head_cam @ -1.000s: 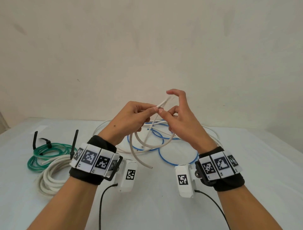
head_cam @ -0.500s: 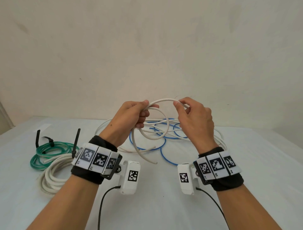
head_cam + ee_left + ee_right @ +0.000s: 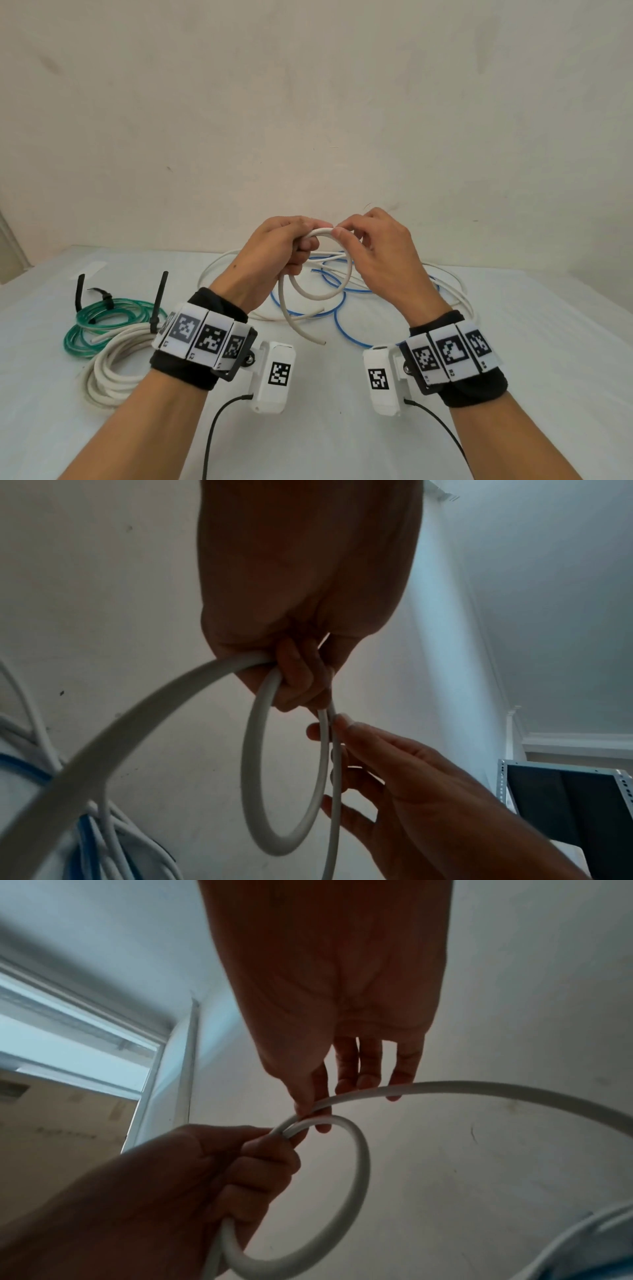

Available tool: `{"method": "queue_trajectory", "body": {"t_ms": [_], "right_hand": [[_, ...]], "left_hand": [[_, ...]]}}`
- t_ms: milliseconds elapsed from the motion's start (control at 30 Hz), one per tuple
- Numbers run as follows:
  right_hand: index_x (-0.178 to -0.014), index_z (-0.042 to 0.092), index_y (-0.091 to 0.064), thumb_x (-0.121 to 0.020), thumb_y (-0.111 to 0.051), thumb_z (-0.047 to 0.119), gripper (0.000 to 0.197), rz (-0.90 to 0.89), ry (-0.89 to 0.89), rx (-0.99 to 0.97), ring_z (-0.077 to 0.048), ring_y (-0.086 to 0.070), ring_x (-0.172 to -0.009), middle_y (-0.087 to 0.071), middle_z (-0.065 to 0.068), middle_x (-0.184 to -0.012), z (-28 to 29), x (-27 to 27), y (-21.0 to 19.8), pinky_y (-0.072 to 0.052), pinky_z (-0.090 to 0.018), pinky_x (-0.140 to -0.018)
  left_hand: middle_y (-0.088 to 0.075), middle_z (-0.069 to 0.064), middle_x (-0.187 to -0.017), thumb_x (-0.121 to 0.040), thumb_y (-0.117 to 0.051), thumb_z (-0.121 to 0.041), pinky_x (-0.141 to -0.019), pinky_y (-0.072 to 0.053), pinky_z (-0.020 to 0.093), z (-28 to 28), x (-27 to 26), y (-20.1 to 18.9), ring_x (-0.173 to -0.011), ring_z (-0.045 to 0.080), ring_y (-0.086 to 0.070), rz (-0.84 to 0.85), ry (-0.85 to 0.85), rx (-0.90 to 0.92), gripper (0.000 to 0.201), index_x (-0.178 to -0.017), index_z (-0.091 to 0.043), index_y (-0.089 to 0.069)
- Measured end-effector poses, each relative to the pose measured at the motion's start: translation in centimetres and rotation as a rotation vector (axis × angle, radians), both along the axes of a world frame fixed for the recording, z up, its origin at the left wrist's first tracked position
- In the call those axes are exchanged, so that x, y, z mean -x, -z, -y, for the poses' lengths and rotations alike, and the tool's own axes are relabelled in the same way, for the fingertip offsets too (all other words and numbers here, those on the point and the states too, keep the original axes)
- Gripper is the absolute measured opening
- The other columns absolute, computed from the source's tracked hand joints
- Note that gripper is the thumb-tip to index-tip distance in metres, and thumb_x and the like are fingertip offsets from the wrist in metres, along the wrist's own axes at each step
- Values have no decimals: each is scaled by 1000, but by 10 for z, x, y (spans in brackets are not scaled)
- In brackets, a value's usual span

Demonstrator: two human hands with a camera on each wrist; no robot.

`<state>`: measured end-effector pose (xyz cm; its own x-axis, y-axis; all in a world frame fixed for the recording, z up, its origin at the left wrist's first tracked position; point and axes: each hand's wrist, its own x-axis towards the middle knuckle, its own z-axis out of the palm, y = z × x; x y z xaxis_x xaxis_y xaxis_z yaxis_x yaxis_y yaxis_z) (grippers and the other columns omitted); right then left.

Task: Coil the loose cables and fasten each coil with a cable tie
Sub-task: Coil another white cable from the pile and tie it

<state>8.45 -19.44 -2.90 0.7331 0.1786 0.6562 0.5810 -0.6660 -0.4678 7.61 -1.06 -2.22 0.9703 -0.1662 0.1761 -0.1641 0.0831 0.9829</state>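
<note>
Above the table's middle, a white cable (image 3: 344, 284) (image 3: 251, 764) (image 3: 359, 1177) forms a small loop. My left hand (image 3: 289, 246) (image 3: 301, 680) (image 3: 240, 1156) grips the top of the loop, fingers curled round it. My right hand (image 3: 359, 233) (image 3: 313, 1110) (image 3: 334, 725) pinches the same cable just beside the left, thumb and forefinger on the strand. The cable's free end (image 3: 317, 341) hangs down to the table. More of the white cable (image 3: 455, 291) lies loose on the table behind, mixed with a blue cable (image 3: 339, 325).
At the left lie a coiled green cable (image 3: 89, 330) with a black tie (image 3: 102, 296) and a coiled white cable (image 3: 109, 370) with a black tie (image 3: 157, 305). The white table (image 3: 513, 377) is backed by a beige wall.
Both hands rose and came together. The right hand brought a new turn of the white cable over to the left hand, which now holds a closed loop.
</note>
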Motion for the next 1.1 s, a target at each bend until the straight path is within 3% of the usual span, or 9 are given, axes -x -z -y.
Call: {"method": "queue_trajectory", "body": {"t_ms": [67, 133, 200, 400, 633, 733, 800, 967, 1100], "right_hand": [[-95, 20, -75, -102, -63, 28, 16, -25, -4, -71, -10, -59, -81, -62, 3, -84, 1, -3, 2, -48, -23, -77], [-92, 18, -72, -103, -61, 27, 18, -102, -35, -207, -18, -69, -83, -71, 2, -82, 2, -4, 3, -59, -44, -79], [-93, 15, -69, -105, -59, 25, 19, -184, -73, -364, -20, -75, -80, -75, 0, -80, 2, -3, 3, -63, -49, -79], [-94, 8, -66, -106, -54, 22, 22, -329, -84, -607, -23, -77, -77, -75, -5, -77, 1, -1, 3, -65, -50, -77], [-105, 16, -69, -108, -50, 32, 25, -413, -214, -357, -18, -75, -83, -77, -3, -86, -7, 9, -3, -61, -52, -88], [-101, 14, -73, -109, -50, 37, 33, -461, -279, -358, -17, -69, -72, -70, -1, -74, -10, 13, -5, -61, -54, -89], [-97, 8, -72, -110, -49, 35, 37, -493, -314, -417, -17, -62, -68, -60, -2, -67, -9, 14, -6, -59, -48, -85], [-91, 7, -61, -111, -46, 27, 32, -492, -340, -601, -14, -46, -60, -41, 0, -66, -10, 11, -7, -47, -41, -73], [-90, 8, -59, -111, -47, 27, 30, -502, -296, -712, -12, -43, -60, -40, 3, -63, -8, 7, -3, -47, -32, -66]], "left_hand": [[-45, -1, -66, -104, -37, -4, -45, -24, 19, -1, -2, 1, -52, 9, -28, -42, 8, 99, 34, -119, 0, -67], [-45, 1, -67, -103, -36, -2, -44, -26, 20, -2, -4, 2, -51, 9, -28, -58, 26, 177, 34, -117, -1, -67], [-47, 2, -69, -104, -37, -3, -44, -30, 20, -2, -5, 3, -51, 10, -29, -60, 47, 234, 33, -117, -2, -67], [-50, 3, -70, -105, -36, -5, -45, -35, 21, 3, -5, 4, -50, 10, -32, -43, 73, 280, 33, -121, -1, -65], [-39, -3, -63, -106, -37, -6, -43, -23, 19, 0, -5, 4, -48, 8, -27, -27, -33, 185, 34, -114, -8, -69], [-39, -3, -63, -107, -40, -8, -44, -22, 18, -2, -2, 2, -49, 7, -26, 0, -18, 152, 31, -120, -6, -68], [-40, -4, -64, -108, -41, -9, -44, -23, 18, -1, 0, 1, -50, 7, -26, 14, 0, 151, 29, -121, -6, -67], [-42, -2, -67, -109, -43, -17, -45, -31, 19, 9, 1, 1, -52, 9, -28, 0, 66, 239, 31, -123, 0, -64], [-41, 0, -69, -109, -47, -21, -59, -47, 27, 13, 2, 3, -57, 12, -38, -75, 129, 210, 29, -109, 2, -64]]}}
